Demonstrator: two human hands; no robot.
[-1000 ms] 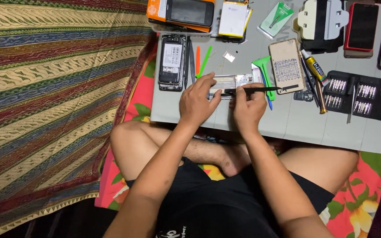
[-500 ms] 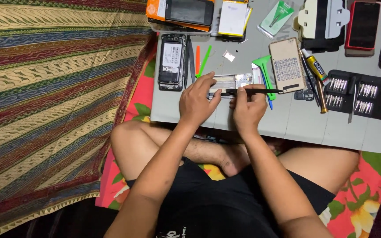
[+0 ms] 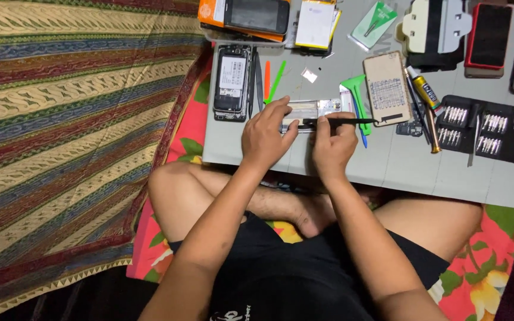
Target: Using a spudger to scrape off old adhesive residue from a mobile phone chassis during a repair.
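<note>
Person sits cross-legged on a floral cloth (image 3: 495, 232), bare knees out to both sides, both forearms reaching fwd from the bottom of the frame and converging at the near edge of a grey work mat (image 3: 388, 172).

Left hand (image 3: 264, 138): palm down, wrist roughly straight, fingers curled over the left end of a small silver phone part (image 3: 315, 110), thumb and index pinching it and pressing it to the mat. Closed on the part, not spread.

Right hand (image 3: 333, 145): just beside the left, nearly touching, knuckles up, fingers bunched in a narrow pinch on a thin black tool (image 3: 343, 121). Tool lies approx. level, running right from the fingertips; its left end meets the silver part, right end reaches toward a tan phone back cover (image 3: 386, 88). Which end is the tip: can't tell.

Right of the hands: green plastic pry tool (image 3: 357, 95), blue pen-like stick half under it, and farther right a black bit set (image 3: 489, 131) laid open w/ rows of bits.

Left of the hands, a bit farther: opened phone (image 3: 232, 80) w/ its insides showing, tweezers and orange + green spudgers beside it.

Far edge: orange-cased phone (image 3: 251, 15), yellow-edged card, green packet, red phone (image 3: 490, 38), white device at the corner. Striped woven mat (image 3: 72, 119) fills the left side.
</note>
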